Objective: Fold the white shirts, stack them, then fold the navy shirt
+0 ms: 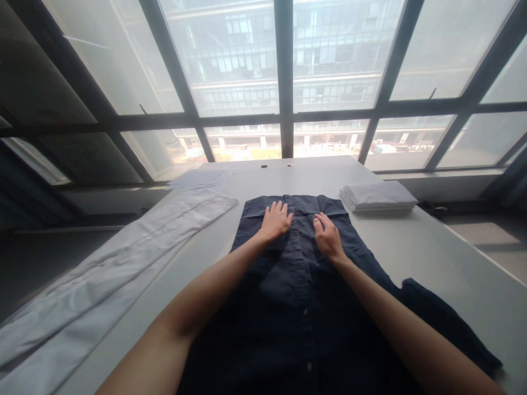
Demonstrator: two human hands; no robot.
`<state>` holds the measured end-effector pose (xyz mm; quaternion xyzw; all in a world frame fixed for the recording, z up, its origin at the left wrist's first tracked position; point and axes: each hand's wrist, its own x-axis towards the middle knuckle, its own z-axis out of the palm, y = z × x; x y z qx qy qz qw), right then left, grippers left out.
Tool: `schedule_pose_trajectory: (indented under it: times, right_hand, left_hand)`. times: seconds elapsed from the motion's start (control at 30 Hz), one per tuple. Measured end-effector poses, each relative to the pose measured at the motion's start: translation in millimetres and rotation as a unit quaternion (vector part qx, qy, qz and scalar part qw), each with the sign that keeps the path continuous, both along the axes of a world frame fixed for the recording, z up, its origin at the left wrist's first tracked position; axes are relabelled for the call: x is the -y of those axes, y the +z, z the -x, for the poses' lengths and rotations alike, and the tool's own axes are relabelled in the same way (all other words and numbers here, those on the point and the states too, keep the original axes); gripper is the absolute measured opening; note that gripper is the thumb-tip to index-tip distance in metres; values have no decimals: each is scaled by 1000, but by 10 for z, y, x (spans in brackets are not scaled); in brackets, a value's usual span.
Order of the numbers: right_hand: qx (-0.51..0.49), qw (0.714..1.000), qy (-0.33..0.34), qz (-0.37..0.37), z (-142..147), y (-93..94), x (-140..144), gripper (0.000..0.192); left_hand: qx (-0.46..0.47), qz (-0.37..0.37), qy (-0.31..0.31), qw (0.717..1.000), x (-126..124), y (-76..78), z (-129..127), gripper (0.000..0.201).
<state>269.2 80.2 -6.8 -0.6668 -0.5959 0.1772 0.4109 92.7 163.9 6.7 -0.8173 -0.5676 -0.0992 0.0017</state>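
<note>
A dark navy button-up shirt point(284, 299) lies spread on the white table, its button placket running down the middle and its far edge away from me. My left hand point(276, 220) rests flat on the cloth left of the placket, fingers stretched out. To the right of the placket, my right hand point(328, 236) is at the shirt with its fingers slightly curled and apart, no cloth visibly gripped. One sleeve reaches out to the lower right. The near end of the shirt runs out of view beneath my arms.
White cloth point(135, 258) lies in long folds along the table's left side. A stack of folded white cloth point(377, 196) sits at the right. Flat white sheets point(201, 178) lie at the far left. Beyond the table point(296, 178) stand large framed windows point(239, 60).
</note>
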Motion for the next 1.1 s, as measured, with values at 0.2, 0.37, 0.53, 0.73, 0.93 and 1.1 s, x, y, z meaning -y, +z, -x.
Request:
schedule_pose_trajectory:
  times: [0.2,0.37,0.53,0.73,0.93,1.1]
  right_hand:
    - [-279,940,160,118,-160,153,-564,83]
    - [-371,890,219,149,-650,-19,-1025,85]
    - [-350,933,51,73,-1000,-65,-1367,75]
    - [0,998,55,-31,-599,94,-1156,46]
    - [216,967,118,-66,-311,264,-259,41]
    - [257,955,126,-73,-385,210,594,44]
  left_hand:
    - [-4,62,56,996,-299,-138,459,67]
    - [17,56,45,997,-331,-284,515,70]
    - [33,56,57,996,-323,-291,492,70]
    - [30,68,67,995,-343,-282,485,72]
    - [80,83,77,990,-374,-27,522,65]
    - [34,74,28,996,300,245,738,59]
